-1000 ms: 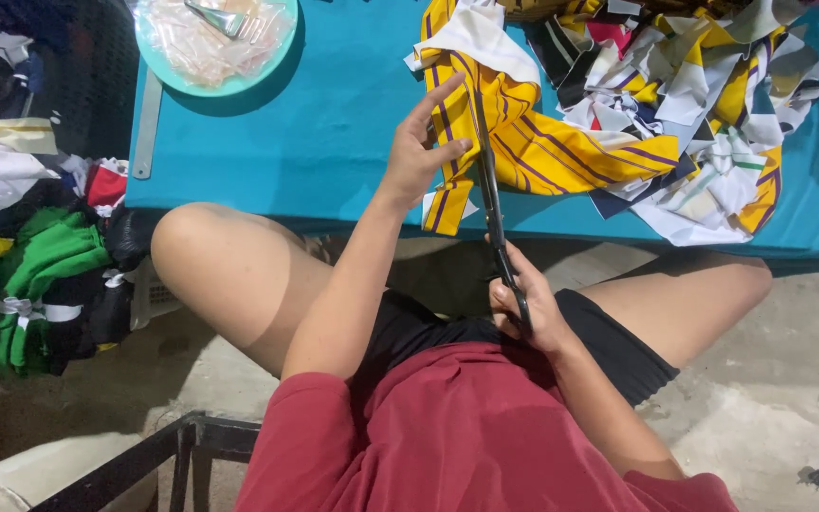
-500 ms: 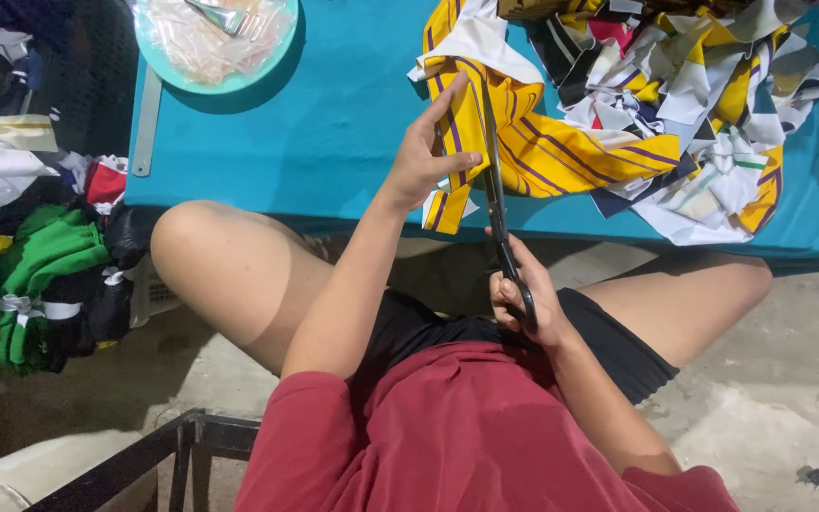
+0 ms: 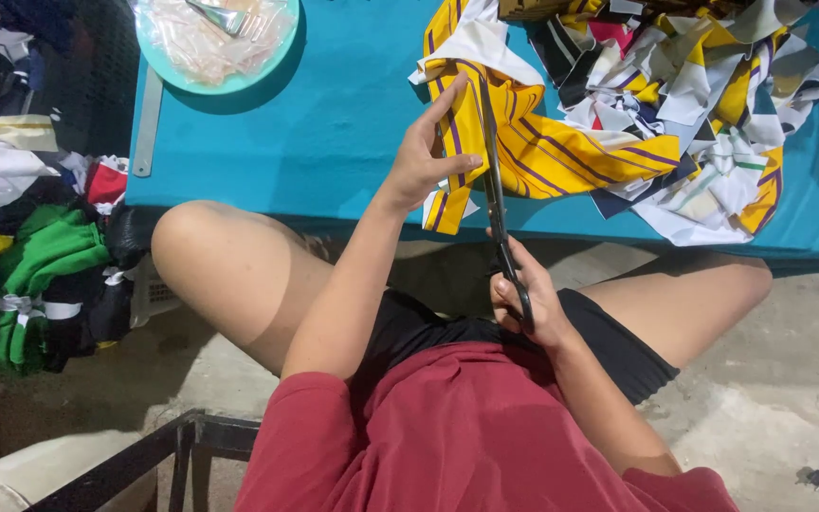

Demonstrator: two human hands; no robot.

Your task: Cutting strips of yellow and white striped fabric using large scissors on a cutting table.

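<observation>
My right hand (image 3: 526,301) grips the handles of long black scissors (image 3: 495,190) whose blades reach up into a yellow cloth with purple stripes (image 3: 533,147). My left hand (image 3: 426,156) pinches the left edge of that cloth, where it hangs over the near edge of the teal table (image 3: 353,123). The scissor blades lie along the cloth just right of my left fingers.
A heap of striped cloth scraps (image 3: 703,104) fills the table's right part. A teal plate with clear plastic and a metal tool (image 3: 215,43) sits at the top left, a metal ruler (image 3: 147,118) beside it. Piled clothes (image 3: 30,256) lie on the floor at left.
The scissors have pushed further up into the yellow cloth. My left hand has shifted slightly along the cloth's edge.
</observation>
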